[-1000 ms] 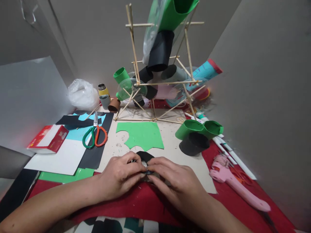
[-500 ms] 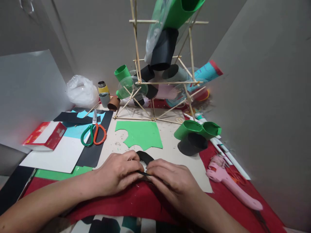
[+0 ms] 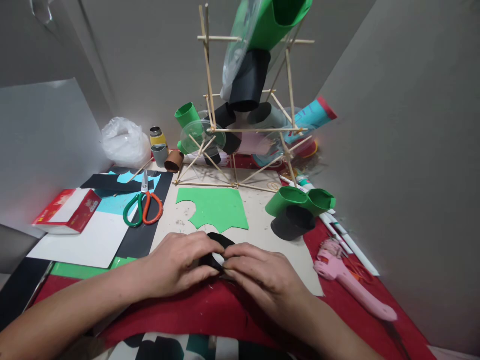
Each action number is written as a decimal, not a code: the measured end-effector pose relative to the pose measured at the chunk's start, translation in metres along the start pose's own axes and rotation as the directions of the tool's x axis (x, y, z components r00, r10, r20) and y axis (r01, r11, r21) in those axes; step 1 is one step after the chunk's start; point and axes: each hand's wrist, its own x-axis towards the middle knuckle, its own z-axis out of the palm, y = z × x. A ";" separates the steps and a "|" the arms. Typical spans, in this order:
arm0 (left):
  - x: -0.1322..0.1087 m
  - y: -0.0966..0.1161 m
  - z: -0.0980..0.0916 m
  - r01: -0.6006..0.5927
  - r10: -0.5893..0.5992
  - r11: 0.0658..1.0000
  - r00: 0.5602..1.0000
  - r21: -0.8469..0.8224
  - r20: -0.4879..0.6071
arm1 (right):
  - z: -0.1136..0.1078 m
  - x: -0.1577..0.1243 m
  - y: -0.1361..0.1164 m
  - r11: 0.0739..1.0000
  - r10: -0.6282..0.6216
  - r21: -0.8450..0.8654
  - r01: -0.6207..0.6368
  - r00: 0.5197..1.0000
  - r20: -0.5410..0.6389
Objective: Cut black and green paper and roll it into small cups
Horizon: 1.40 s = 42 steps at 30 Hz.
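Between my hands, near the table's front edge, a black strip of foam or paper (image 3: 220, 239) is curled into a ring. My left hand (image 3: 182, 260) holds its left side, index finger arched over the top and thumb below. The fingers of my right hand (image 3: 260, 267) pinch the ring's right side, where its edges seem to meet. Most of the strip's lower part is hidden by my fingers. Just beyond lies a green foam sheet (image 3: 215, 206) with curved pieces cut out. To the right stand two green tubes (image 3: 287, 199) joined to a black tube (image 3: 294, 223).
A stick frame (image 3: 258, 130) bearing tubes and clear plastic discs rises at the back. Scissors (image 3: 143, 200) lie on coloured sheets at left, near a red box (image 3: 73, 212). A pink glue gun (image 3: 352, 285) rests at right on the red cloth (image 3: 180, 312). A plastic bag (image 3: 125, 142) sits behind.
My left index finger has lifted and reached over the ring toward my right fingertips, and the ring's opening shows more. The view has shifted slightly.
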 end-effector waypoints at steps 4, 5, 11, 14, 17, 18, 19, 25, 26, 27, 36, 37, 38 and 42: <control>0.000 0.001 -0.012 0.010 -0.009 0.995 1.000 -0.095 0.014 | -0.006 0.001 -0.001 0.992 0.003 0.123 -0.001 1.000 -0.016; 0.000 0.002 -0.014 0.015 -0.013 0.992 1.000 -0.124 0.019 | -0.006 0.001 -0.001 0.990 0.009 0.141 -0.006 1.000 -0.017; 0.000 0.008 -0.009 0.021 -0.011 0.977 0.999 -0.212 0.052 | -0.003 0.003 -0.004 0.980 0.056 0.186 -0.064 0.997 0.044; 0.001 0.009 -0.008 0.015 -0.001 0.982 0.997 -0.186 0.077 | 0.001 0.002 -0.004 0.977 0.057 0.201 -0.068 0.997 0.060; 0.001 0.010 -0.009 0.009 0.007 0.988 0.994 -0.153 0.107 | 0.004 0.001 -0.002 0.979 0.039 0.195 -0.053 0.997 0.073; 0.001 0.010 -0.009 0.006 0.010 0.989 0.994 -0.147 0.112 | 0.004 0.000 -0.002 0.981 0.029 0.191 -0.043 0.997 0.074; 0.001 0.009 -0.009 0.004 0.013 0.989 0.993 -0.147 0.115 | 0.005 0.000 -0.002 0.982 0.022 0.183 -0.036 0.997 0.074; 0.000 0.008 -0.009 0.004 0.014 0.987 0.994 -0.159 0.112 | 0.003 -0.002 -0.001 0.986 -0.041 0.166 0.027 0.996 0.076; 0.000 0.008 -0.011 0.010 0.008 0.988 0.994 -0.153 0.114 | 0.002 -0.001 -0.001 0.985 -0.047 0.171 0.035 0.997 0.069; 0.000 0.007 -0.012 0.019 -0.002 0.989 0.993 -0.147 0.116 | 0.001 -0.001 -0.001 0.983 -0.046 0.178 0.036 0.997 0.056; 0.002 0.010 -0.023 0.076 -0.047 0.970 0.991 -0.229 0.126 | -0.002 0.003 0.000 0.955 0.068 0.290 -0.070 0.998 0.018; 0.002 0.011 -0.022 0.083 -0.055 0.971 0.990 -0.222 0.129 | -0.001 0.003 0.000 0.952 0.069 0.297 -0.072 0.997 0.022; 0.002 0.013 -0.021 0.091 -0.063 0.973 0.989 -0.211 0.135 | 0.001 0.003 0.000 0.951 0.068 0.301 -0.073 0.997 0.025; 0.001 0.017 -0.018 0.125 -0.101 0.981 0.982 -0.146 0.161 | 0.007 0.001 -0.001 0.952 0.096 0.290 -0.097 0.995 0.018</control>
